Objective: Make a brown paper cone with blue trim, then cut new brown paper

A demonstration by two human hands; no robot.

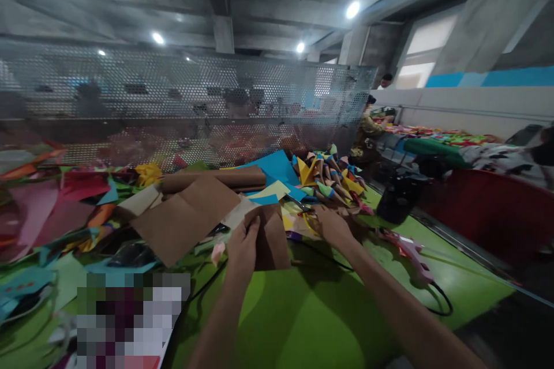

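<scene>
My left hand [243, 248] pinches a brown felt-like sheet [272, 242] between thumb and fingers, over the green table. Just to its right, my right hand [331, 225] is closed on scissors [306, 214] with yellow and red handles, the blades pointing up and left, apart from the sheet. A larger brown sheet [190, 216] lies left of my left hand, in front of a brown roll [216, 179]. Beyond my right hand is a heap of small pointed cloth pieces [329, 176] in yellow, brown, blue and pale green.
A pink glue gun [411, 253] with a black cord lies on the green table [303, 317] at right. Coloured scraps [78, 184] crowd the left. A perforated metal screen [173, 98] stands behind. A black container [400, 196] is at the right edge; a person [367, 130] sits beyond.
</scene>
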